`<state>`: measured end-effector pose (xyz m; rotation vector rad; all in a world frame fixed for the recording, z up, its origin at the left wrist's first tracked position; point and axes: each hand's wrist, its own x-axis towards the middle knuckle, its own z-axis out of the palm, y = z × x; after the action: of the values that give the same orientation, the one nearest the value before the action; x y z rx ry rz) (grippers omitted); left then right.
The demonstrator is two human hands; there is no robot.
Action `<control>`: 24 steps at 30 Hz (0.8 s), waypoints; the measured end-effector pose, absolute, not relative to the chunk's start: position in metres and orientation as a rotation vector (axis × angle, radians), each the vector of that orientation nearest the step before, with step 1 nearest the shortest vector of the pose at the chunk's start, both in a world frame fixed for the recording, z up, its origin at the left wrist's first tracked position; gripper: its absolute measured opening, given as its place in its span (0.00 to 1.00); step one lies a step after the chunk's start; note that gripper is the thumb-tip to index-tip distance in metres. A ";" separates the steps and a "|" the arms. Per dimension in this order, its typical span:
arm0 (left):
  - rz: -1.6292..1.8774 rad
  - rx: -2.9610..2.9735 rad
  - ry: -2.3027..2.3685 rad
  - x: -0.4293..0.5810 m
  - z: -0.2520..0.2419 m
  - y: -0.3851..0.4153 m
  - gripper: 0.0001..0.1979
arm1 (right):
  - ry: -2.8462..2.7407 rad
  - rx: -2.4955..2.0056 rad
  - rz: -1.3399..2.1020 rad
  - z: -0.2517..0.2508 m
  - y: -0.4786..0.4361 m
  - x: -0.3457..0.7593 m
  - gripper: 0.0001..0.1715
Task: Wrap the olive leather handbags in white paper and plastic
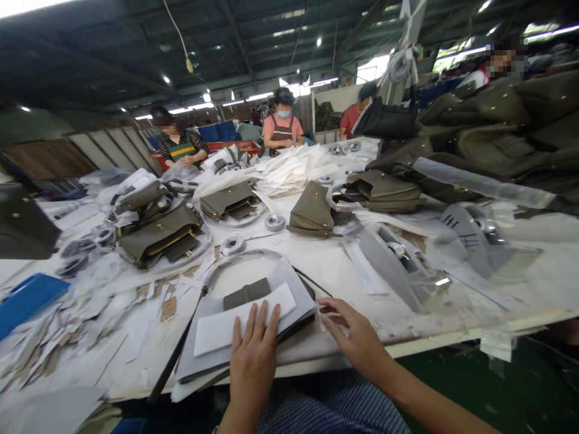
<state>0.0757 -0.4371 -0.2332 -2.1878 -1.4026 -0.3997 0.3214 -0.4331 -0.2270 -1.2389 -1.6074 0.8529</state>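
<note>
An olive-grey handbag lies flat at the table's near edge, mostly covered by a white foam sheet and grey wrapping paper. My left hand rests flat on the foam sheet, fingers stretched out. My right hand lies just right of the bag at the corner of the wrapping, fingers extended and touching the table edge; nothing shows in it. A dark strap runs from the bag off the table's front edge.
Tape dispensers stand to the right. More olive handbags lie across the white table, with tape rolls, paper scraps and a stack of white sheets. Other people work at the far side. A blue tray lies left.
</note>
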 end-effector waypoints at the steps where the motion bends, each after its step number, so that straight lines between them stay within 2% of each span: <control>1: -0.412 -2.187 -1.404 0.076 -0.234 -0.437 0.30 | -1.516 -1.274 1.022 -0.230 -0.434 0.321 0.21; 4: -0.427 -2.199 -1.420 0.076 -0.235 -0.437 0.29 | -1.267 -1.263 1.428 -0.234 -0.427 0.316 0.39; 6: -0.439 -2.209 -1.430 0.077 -0.234 -0.439 0.29 | -1.183 -1.228 1.560 -0.229 -0.419 0.310 0.44; 10: -0.534 -2.213 -1.454 0.076 -0.232 -0.442 0.27 | -1.323 -1.263 1.606 -0.206 -0.409 0.303 0.29; 12: -0.582 -2.208 -1.458 0.074 -0.232 -0.444 0.27 | -1.349 -1.275 1.574 -0.194 -0.411 0.299 0.25; 20: -0.741 -2.168 -1.449 0.063 -0.230 -0.450 0.29 | -0.947 -0.920 1.777 -0.156 -0.432 0.268 0.22; 24: -0.805 -2.114 -1.411 0.045 -0.225 -0.448 0.32 | -0.964 -0.823 1.807 -0.156 -0.423 0.268 0.27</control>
<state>0.0454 -0.4477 -0.2250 -2.1136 -1.4108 -0.8051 0.2676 -0.4233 -0.1559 -0.8230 -0.9638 1.8066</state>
